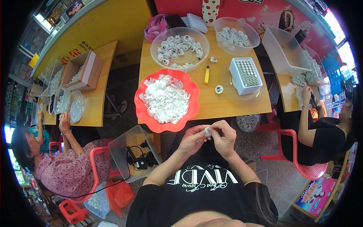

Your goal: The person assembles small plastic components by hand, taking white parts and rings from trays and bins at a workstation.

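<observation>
In front of my chest, just off the table's near edge, both hands pinch one small white round plastic part (207,131). My left hand (193,140) holds it from the left, fingers closed. My right hand (224,138) has its thumb and fingertips pressed on its other side. Fingers cover much of the part. Close ahead stands a red scalloped bowl (140,113) heaped with flat white plastic pieces (166,99). A white ring-shaped part (219,89) with a dark centre lies on the table (208,108), near a screwdriver (207,75) with a yellow handle.
Clear bowls of white parts (206,41) (255,36) stand at the back. A white box (245,90) holds rows of round greyish pieces. Co-workers sit left (75,159) and right (317,136) at side tables. A clear bin (121,151) with black adapters stands low left.
</observation>
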Available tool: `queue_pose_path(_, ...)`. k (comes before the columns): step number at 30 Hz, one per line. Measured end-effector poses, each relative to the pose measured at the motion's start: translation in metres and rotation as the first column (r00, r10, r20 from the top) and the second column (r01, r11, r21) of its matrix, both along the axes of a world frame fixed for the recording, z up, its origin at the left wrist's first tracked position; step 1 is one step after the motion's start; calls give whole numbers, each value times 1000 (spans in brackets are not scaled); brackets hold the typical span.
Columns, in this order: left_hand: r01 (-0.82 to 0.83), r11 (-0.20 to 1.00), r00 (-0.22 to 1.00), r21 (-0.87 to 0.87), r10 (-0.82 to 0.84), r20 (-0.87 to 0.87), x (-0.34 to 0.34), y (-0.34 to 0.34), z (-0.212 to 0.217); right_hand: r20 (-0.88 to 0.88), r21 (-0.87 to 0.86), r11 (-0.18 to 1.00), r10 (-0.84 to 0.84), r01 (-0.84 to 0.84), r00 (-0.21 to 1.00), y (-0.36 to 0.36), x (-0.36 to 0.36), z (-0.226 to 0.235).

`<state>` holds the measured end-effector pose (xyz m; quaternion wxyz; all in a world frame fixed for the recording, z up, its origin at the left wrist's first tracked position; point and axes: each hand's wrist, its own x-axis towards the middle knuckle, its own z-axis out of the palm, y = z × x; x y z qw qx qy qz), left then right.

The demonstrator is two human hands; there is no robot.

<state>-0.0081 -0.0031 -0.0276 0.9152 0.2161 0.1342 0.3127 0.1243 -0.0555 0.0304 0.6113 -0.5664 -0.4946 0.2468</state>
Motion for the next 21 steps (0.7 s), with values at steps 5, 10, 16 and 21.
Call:
queue_pose_path(5,-2,1000,1000,4,2,2,-1,0,-4,83,22,1000,-24,22,996,1,0,0)
queue_pose_path(10,2,1000,1000,-4,-2,-7,-1,-1,-6,65,24,1000,-18,16,998,1,0,1)
queue_pose_path(16,2,1000,1000,-2,-2,-7,-1,0,-4,87,27,999,-19,17,996,1,-1,1)
queue_pose_path(21,-23,999,1000,26,23,-17,0,-1,2,80,-3,1000,-14,14,997,3,-4,4)
